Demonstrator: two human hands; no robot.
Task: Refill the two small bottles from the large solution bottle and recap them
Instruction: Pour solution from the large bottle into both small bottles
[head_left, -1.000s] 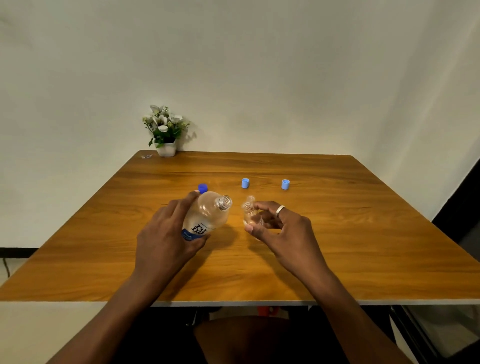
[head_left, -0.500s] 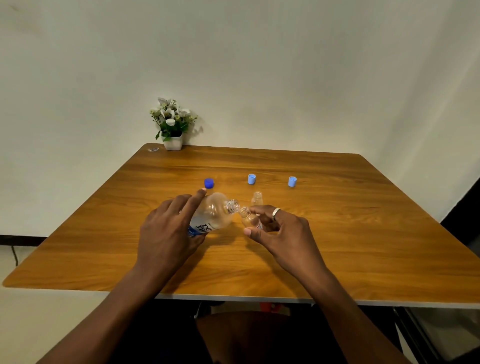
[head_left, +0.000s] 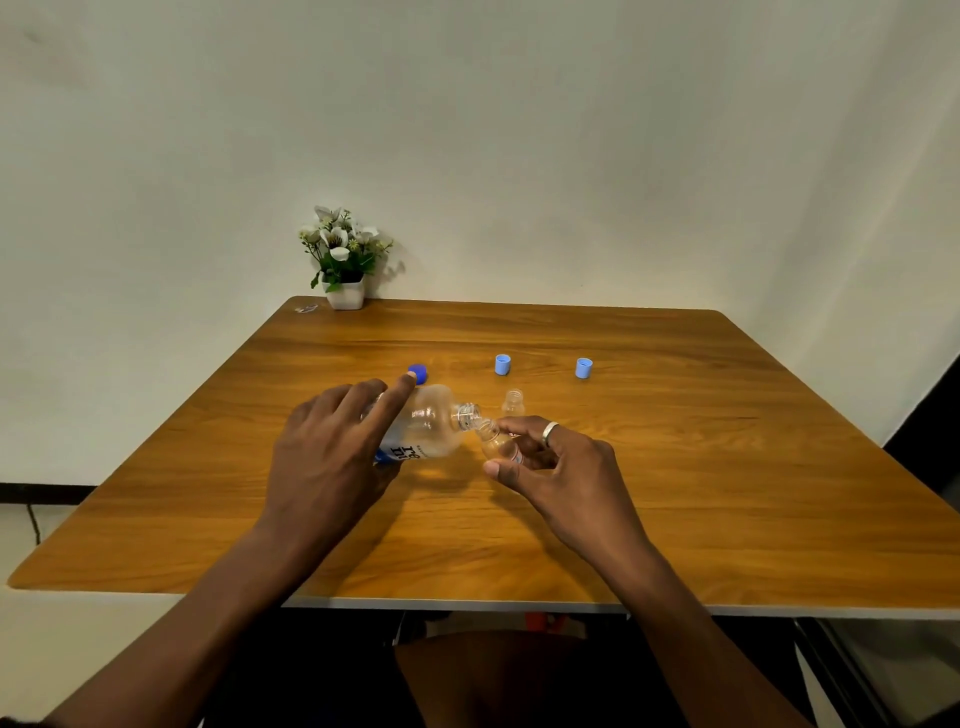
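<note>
My left hand grips the large clear solution bottle, tipped nearly flat with its open neck pointing right. That neck meets the mouth of a small clear bottle, which my right hand holds tilted toward it. A second small bottle stands uncapped just behind them on the table. Two light blue small caps lie further back. The dark blue large cap rests behind my left index finger.
The wooden table reaches the white wall. A potted white flower plant stands at the far left corner, with a small scrap beside it. My knees show under the near edge.
The large bottle has tipped further toward the right, and its neck now touches the small bottle's mouth. The view has shifted, so the second small bottle shows behind.
</note>
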